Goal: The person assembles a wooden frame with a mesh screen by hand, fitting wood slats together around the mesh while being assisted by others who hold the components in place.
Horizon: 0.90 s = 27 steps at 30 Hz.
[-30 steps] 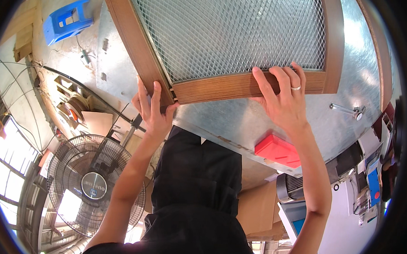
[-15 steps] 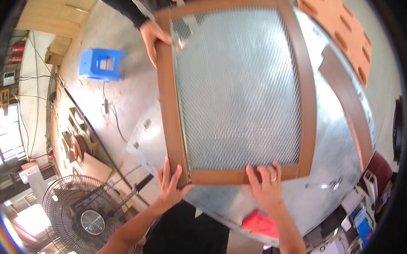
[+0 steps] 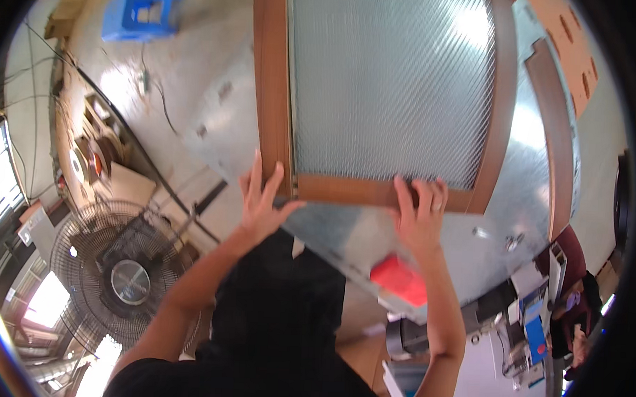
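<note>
A wood-brown framed glass door panel (image 3: 271,85) with ribbed, see-through glass (image 3: 391,96) lies over the metal-topped table, its far end out of view. At the near left corner rests my left hand (image 3: 260,207), fingers spread along the frame and thumb stretched along the near edge. My right hand (image 3: 420,212), with a ring on one finger, grips the near rail right of its middle. Its fingers curl over the top of the wood, and the thumb is at the near edge.
A red object (image 3: 399,278) and small metal pieces (image 3: 514,242) lie on the grey metal tabletop (image 3: 345,234). Along its right side runs a curved brown strip (image 3: 555,137). A standing fan (image 3: 129,279) is at left, and a blue stool (image 3: 142,16) stands farther off.
My view has tilted, so the panel and both my hands sit higher in the picture. The other person's hand on the far left of the frame is out of view now. My hands keep their places.
</note>
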Motion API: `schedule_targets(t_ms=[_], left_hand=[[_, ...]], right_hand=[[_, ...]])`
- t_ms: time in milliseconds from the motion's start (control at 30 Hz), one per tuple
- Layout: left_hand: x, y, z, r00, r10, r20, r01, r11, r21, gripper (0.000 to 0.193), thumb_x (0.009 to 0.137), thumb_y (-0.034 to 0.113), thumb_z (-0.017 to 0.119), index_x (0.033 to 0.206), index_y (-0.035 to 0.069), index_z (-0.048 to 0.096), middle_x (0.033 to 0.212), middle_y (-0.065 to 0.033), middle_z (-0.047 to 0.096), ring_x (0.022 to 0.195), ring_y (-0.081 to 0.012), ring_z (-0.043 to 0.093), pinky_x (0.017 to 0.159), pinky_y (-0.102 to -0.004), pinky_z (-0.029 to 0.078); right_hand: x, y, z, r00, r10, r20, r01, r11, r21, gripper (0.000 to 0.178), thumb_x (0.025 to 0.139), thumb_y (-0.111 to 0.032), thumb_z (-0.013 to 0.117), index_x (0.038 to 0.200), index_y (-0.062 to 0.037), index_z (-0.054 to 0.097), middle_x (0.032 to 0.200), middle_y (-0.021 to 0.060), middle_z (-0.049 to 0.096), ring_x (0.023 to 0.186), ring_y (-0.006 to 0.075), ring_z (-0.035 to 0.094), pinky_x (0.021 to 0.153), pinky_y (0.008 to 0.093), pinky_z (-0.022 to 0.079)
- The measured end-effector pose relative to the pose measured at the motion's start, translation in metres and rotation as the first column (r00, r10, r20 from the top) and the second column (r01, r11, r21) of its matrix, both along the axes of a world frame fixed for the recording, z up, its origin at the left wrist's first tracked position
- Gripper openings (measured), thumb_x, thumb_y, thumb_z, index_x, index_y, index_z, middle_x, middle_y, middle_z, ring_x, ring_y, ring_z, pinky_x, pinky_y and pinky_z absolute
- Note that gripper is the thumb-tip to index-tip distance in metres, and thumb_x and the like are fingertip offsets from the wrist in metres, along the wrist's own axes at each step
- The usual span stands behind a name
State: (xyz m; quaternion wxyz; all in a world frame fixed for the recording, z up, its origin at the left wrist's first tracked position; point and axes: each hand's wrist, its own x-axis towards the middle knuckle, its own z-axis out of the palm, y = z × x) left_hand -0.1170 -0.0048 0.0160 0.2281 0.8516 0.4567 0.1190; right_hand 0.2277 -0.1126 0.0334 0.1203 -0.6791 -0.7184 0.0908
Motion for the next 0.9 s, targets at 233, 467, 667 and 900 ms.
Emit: schedule_targets(t_ms=[233, 467, 667, 900], left_hand=[[0.008, 0.001, -0.006, 0.999, 0.038, 0.029, -0.042, 0.985, 0.165, 0.080, 0.090, 0.059, 0.075, 0.147, 0.005, 0.060, 0.159, -0.0375, 0.041, 0.122, -0.0425, 0.054, 0.103, -0.0495, 0.040], [0.010, 0.000, -0.008, 0.998, 0.057, 0.022, -0.060, 0.986, 0.156, 0.075, 0.096, 0.061, 0.067, 0.146, 0.005, 0.061, 0.159, -0.0348, 0.043, 0.123, -0.0417, 0.052, 0.104, -0.0487, 0.039], [0.006, -0.002, -0.008, 0.998, 0.058, -0.026, -0.053, 0.983, 0.174, 0.074, 0.095, 0.063, 0.066, 0.146, 0.010, 0.060, 0.160, -0.0350, 0.040, 0.118, -0.0402, 0.052, 0.103, -0.0480, 0.040], [0.008, 0.013, 0.013, 1.000, 0.008, -0.002, -0.008, 0.998, 0.062, 0.078, 0.075, 0.039, 0.088, 0.139, 0.002, 0.064, 0.155, -0.0268, 0.044, 0.110, -0.0340, 0.051, 0.096, -0.0458, 0.045]], right_hand=[[0.001, -0.001, -0.001, 0.999, 0.006, 0.042, -0.007, 0.999, 0.034, 0.050, 0.103, -0.048, 0.060, 0.138, -0.0147, 0.066, 0.128, 0.0130, 0.051, 0.117, 0.0325, 0.049, 0.109, 0.0613, 0.042], [-0.006, -0.001, 0.003, 0.999, -0.044, 0.032, 0.044, 0.999, -0.005, 0.056, 0.095, -0.051, 0.068, 0.138, -0.0143, 0.067, 0.131, 0.0118, 0.054, 0.120, 0.0320, 0.052, 0.112, 0.0633, 0.038], [-0.083, 0.038, 0.015, 0.986, -0.116, -0.118, 0.118, 0.993, 0.010, 0.066, 0.083, -0.053, 0.078, 0.135, -0.0135, 0.068, 0.131, 0.0075, 0.058, 0.125, 0.0295, 0.055, 0.115, 0.0641, 0.036], [-0.112, 0.039, -0.015, 0.983, -0.130, -0.133, 0.147, 0.980, 0.131, 0.045, 0.094, -0.049, 0.065, 0.121, -0.0140, 0.074, 0.120, 0.0030, 0.061, 0.120, 0.0239, 0.055, 0.109, 0.0598, 0.045]])
